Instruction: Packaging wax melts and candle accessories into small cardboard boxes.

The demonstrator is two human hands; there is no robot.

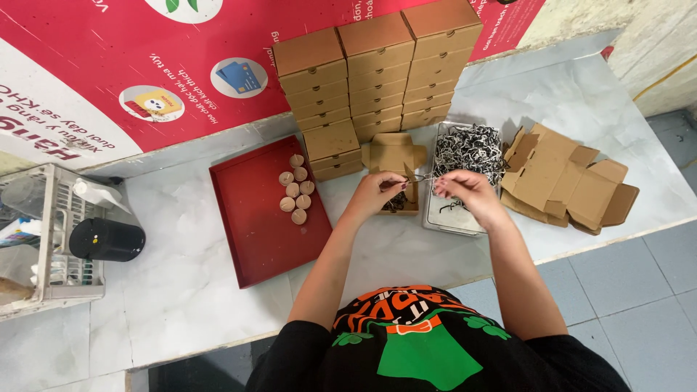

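Both hands over the counter (181, 239), working a few strands of black-and-white shredded paper filler. Left hand (377, 190) hovers above a small open cardboard box (396, 156), fingers pinched shut on one end of the strands; right hand (468, 190) pinches the other end, just over the near rim of the metal tray (435, 218) that holds the filler heap (470, 149). A little filler already lies dark in the box bottom.

We judge the step as padding the open box. The next move would call for easing the strands down between the box flaps without snagging.

Edges: stacks of closed cardboard boxes (377, 69) stand right behind the open one, so no room backward. Red tray (254, 218) with small round wooden-looking pieces (296, 189) sits just left; flat unfolded box blanks (566, 185) right of the metal tray. Open counter toward the near edge. White wire basket (51, 239) and black cylinder (105, 239) well apart, far left
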